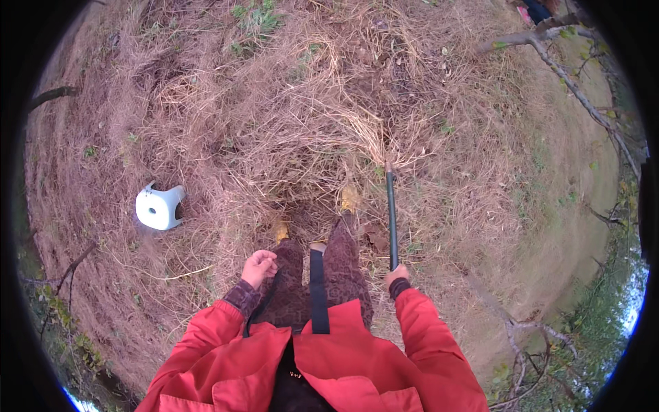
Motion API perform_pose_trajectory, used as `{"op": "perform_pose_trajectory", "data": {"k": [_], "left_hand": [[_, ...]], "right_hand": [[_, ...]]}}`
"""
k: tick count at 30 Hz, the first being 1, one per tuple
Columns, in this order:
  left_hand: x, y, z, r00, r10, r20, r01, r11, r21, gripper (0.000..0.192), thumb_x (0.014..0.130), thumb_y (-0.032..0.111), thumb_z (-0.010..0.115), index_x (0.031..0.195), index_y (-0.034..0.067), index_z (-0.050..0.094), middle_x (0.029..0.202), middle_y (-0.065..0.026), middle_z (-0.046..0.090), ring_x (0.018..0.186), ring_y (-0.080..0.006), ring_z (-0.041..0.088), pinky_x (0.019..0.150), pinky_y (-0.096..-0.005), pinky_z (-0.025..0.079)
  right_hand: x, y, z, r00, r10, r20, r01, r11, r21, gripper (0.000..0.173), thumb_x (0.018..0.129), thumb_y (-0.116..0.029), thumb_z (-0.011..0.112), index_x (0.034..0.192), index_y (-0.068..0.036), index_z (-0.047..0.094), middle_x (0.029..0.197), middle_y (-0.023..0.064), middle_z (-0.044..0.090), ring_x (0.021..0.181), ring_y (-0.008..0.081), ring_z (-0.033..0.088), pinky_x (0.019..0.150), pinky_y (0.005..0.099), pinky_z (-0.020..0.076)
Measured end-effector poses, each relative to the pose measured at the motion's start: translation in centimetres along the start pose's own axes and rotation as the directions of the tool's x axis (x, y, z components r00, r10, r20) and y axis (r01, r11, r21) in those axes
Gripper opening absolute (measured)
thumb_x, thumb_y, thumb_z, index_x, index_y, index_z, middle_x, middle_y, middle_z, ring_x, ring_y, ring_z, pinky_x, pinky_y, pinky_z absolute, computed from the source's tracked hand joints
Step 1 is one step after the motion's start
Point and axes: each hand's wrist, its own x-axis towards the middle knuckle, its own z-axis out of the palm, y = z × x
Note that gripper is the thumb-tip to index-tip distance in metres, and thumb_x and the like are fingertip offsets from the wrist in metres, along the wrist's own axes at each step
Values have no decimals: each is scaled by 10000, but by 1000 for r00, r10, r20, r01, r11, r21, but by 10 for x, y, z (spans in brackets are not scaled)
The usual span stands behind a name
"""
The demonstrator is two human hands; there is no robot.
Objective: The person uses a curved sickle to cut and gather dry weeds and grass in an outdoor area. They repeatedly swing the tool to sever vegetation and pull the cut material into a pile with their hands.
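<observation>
My right hand [397,278] is wrapped around the lower end of a long dark-green pole handle [392,216]. The pole points away from me, and its far end meets a tuft of dry grass [378,139]; any tool head there is hidden. My left hand [260,268] is raised in front of my left thigh, fingers curled in, with nothing visible in it. A black strap [319,293] hangs from my red jacket [340,355] between my legs. Yellow footwear [350,198] shows at the ends of my patterned trousers [340,257].
A white plastic stool [159,207] rests on the dry grass to my left. Bare branches reach in at the right, including a forked one [566,77] and a lower one [520,329]. Another branch [72,265] is at the left. Part of a person [538,11] shows at the top right.
</observation>
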Motion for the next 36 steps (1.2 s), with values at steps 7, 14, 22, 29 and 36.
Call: {"op": "perform_pose_trajectory", "data": {"k": [7,14,22,29,36], "left_hand": [[-23,-48,-94,966,-83,-246,76,996,-40,95,825,60,446,887,42,516,645,-41,552,529,-120,549,490,-231,468],[-26,-89,-56,972,-85,-219,90,996,15,108,817,44,467,910,29,519,681,-58,573,553,-122,561,513,-220,472],[-22,-87,-32,963,-175,-206,206,969,137,121,827,37,432,917,19,510,678,-46,552,608,-137,557,573,-251,480],[0,-51,19,996,-50,-70,61,983,176,109,846,51,440,923,34,515,689,-28,546,580,-91,527,554,-211,460],[-7,-48,21,995,-53,-88,63,992,111,107,852,67,439,913,41,522,665,-19,540,571,-88,529,536,-208,461]], "right_hand": [[91,-69,-61,988,72,-134,-36,966,254,186,659,-105,577,811,2,565,794,212,593,804,348,579,712,393,464],[239,-160,-98,972,-33,-232,92,965,246,221,722,-112,508,900,16,541,896,228,578,861,361,560,741,411,448],[66,38,74,991,124,51,-128,988,90,286,659,-130,603,899,-3,514,870,211,577,812,356,570,722,403,463],[-25,75,68,985,126,118,-144,978,154,277,629,-146,581,868,-17,529,763,224,586,777,372,574,711,422,458],[117,-15,0,994,17,-106,14,958,287,222,670,-133,578,837,5,531,801,235,582,804,366,570,717,411,459]]}}
